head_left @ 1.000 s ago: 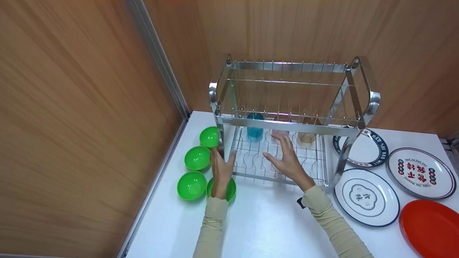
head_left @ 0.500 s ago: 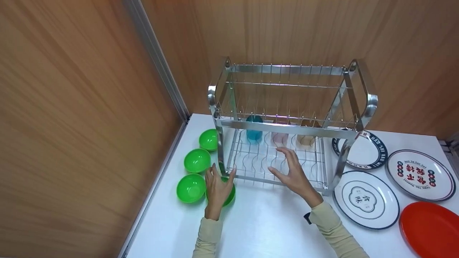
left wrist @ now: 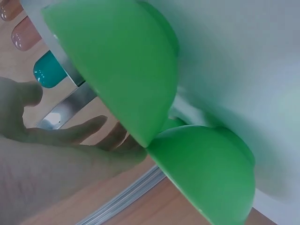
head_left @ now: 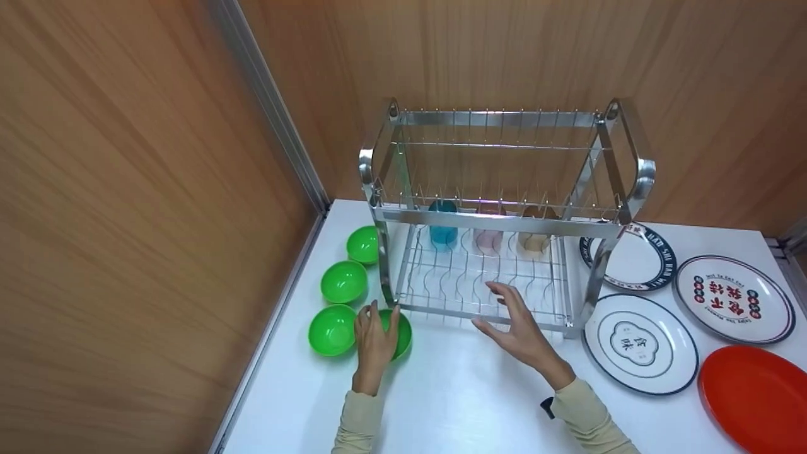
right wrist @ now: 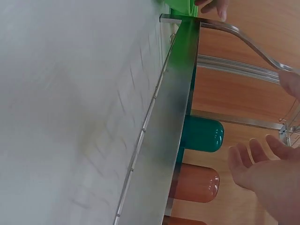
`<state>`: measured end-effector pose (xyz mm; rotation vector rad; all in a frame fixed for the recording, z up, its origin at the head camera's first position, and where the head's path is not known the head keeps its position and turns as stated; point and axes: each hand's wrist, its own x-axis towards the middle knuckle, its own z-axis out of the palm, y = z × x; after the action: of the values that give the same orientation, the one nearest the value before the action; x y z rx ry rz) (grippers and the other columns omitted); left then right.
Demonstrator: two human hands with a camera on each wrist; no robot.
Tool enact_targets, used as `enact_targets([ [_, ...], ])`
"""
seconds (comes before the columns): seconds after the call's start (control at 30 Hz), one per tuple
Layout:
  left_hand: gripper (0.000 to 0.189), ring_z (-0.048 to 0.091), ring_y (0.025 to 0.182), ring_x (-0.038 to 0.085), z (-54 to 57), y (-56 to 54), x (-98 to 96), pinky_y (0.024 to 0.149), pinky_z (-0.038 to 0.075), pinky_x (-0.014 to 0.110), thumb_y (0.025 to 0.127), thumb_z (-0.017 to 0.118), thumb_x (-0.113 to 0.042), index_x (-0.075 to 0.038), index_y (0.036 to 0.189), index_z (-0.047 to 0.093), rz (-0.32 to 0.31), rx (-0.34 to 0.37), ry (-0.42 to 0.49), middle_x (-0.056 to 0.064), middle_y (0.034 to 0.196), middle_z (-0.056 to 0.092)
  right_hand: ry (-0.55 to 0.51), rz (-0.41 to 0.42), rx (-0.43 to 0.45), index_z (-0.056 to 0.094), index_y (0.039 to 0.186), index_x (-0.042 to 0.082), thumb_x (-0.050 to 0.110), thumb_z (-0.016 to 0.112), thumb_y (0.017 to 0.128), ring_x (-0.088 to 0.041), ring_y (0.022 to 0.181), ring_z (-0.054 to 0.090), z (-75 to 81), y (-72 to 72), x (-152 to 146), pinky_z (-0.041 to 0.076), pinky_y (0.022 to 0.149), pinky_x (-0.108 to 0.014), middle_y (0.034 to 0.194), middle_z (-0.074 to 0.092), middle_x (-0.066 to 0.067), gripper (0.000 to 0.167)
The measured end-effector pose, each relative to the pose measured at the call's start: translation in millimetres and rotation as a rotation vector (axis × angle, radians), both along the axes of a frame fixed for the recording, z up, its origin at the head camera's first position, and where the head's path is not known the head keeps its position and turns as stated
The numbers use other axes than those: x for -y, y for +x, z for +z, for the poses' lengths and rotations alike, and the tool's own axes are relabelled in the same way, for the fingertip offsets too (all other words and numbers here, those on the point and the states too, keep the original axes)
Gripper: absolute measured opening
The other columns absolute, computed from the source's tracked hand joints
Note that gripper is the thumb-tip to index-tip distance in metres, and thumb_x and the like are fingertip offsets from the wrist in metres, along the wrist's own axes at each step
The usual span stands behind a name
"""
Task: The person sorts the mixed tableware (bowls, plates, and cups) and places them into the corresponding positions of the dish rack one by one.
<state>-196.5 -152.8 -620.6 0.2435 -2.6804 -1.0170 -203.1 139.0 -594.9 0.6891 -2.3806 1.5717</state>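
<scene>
My left hand (head_left: 373, 347) is over the nearest right green bowl (head_left: 402, 334), fingertips at its left rim and thumb above it. In the left wrist view, this bowl (left wrist: 122, 61) stands upright, with fingers passing behind its rim. Touching its side is a second green bowl (left wrist: 206, 168). My right hand (head_left: 523, 334) hovers by the front edge of the metal dish rack (head_left: 492, 221), thumb and fingers spread apart with nothing between them. Inside the rack's lower tier a teal cup (head_left: 444, 234), a pink cup (head_left: 488, 241) and an amber cup (head_left: 534, 241) stand in a row.
More green bowls (head_left: 343, 282) line the white table's left side. Right of the rack lie several plates: a dark-rimmed one (head_left: 637, 258), one with red writing (head_left: 734, 299), one with a cloud-shaped emblem (head_left: 640, 343) and a red one (head_left: 753, 394). Wooden panels (head_left: 157, 221) enclose the table.
My left hand has come off the rack's left front post and moved down toward me to the nearest right bowl. My right hand has drawn back from within the rack to its front edge.
</scene>
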Motion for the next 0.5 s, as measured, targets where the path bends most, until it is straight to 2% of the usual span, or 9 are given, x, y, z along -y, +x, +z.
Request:
enact_targets([
  [0.1, 0.054, 0.047, 0.124, 0.051, -4.8, 0.8, 2.7, 0.105, 0.04, 0.06, 0.103, 0.062, -0.025, 0.017, 0.135, 0.052, -0.023, -0.029, -0.052, 0.038, 0.127, 0.053, -0.01, -0.003, 0.04, 0.044, 0.151, 0.006, 0.019, 0.081, 0.091, -0.034, 0.136, 0.047, -5.0, 7.3, 0, 0.042, 0.111, -0.053, 0.151, 0.047, -0.007, 0.072],
  [0.2, 0.045, 0.05, 0.116, 0.049, -11.2, 1.0, 3.8, 0.1, 0.044, 0.057, 0.1, 0.066, -0.012, 0.018, 0.131, 0.055, -0.039, -0.088, -0.142, 0.035, 0.118, 0.056, -0.006, -0.016, 0.08, 0.045, 0.151, 0.01, 0.02, 0.08, 0.092, -0.032, 0.137, 0.047, -9.6, 13.0, 0, 0.042, 0.112, -0.046, 0.151, 0.047, -0.005, 0.07],
  [0.3, 0.04, 0.052, 0.107, 0.044, -18.4, 0.8, 3.8, 0.093, 0.048, 0.053, 0.096, 0.069, -0.004, 0.017, 0.128, 0.058, -0.024, -0.141, -0.223, 0.03, 0.111, 0.057, 0.012, -0.026, 0.11, 0.046, 0.15, 0.011, 0.022, 0.08, 0.092, -0.031, 0.137, 0.048, -14.0, 17.7, 0, 0.042, 0.113, -0.042, 0.15, 0.048, -0.004, 0.068],
  [0.5, 0.028, 0.054, 0.1, 0.039, -29.2, 0.7, 4.7, 0.086, 0.052, 0.047, 0.091, 0.073, 0.001, 0.011, 0.116, 0.065, 0.001, -0.26, -0.293, 0.023, 0.103, 0.057, 0.029, -0.024, 0.108, 0.048, 0.147, 0.005, 0.024, 0.08, 0.092, -0.026, 0.137, 0.048, -21.4, 23.2, 1, 0.043, 0.111, -0.051, 0.147, 0.05, -0.005, 0.066],
])
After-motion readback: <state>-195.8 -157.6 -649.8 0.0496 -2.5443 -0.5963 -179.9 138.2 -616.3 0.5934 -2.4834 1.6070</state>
